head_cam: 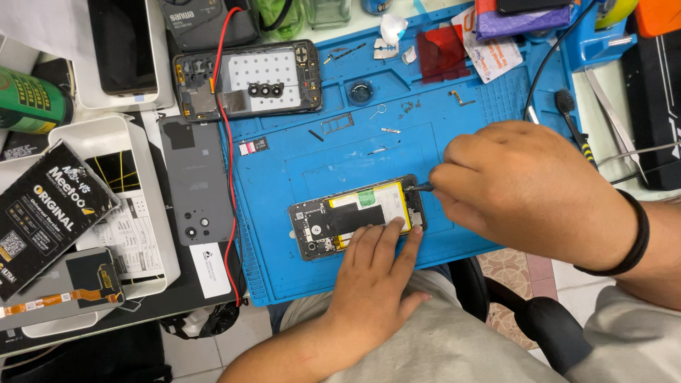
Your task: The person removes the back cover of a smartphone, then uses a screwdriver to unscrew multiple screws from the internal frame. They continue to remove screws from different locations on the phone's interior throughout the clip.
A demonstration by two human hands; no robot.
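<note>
Fingers of the left hand (372, 284) lie flat, unclenched, pressing the lower edge of an opened phone (355, 216) with a yellow battery (379, 202) exposed. The right hand (528, 191) is clenched around a dark slim tool (423, 187), whose tip meets the phone's right end. The phone rests near the front of a blue work mat (425, 142). A back cover (248, 79) lies at the mat's far-left corner, crossed by a red wire (228, 177).
</note>
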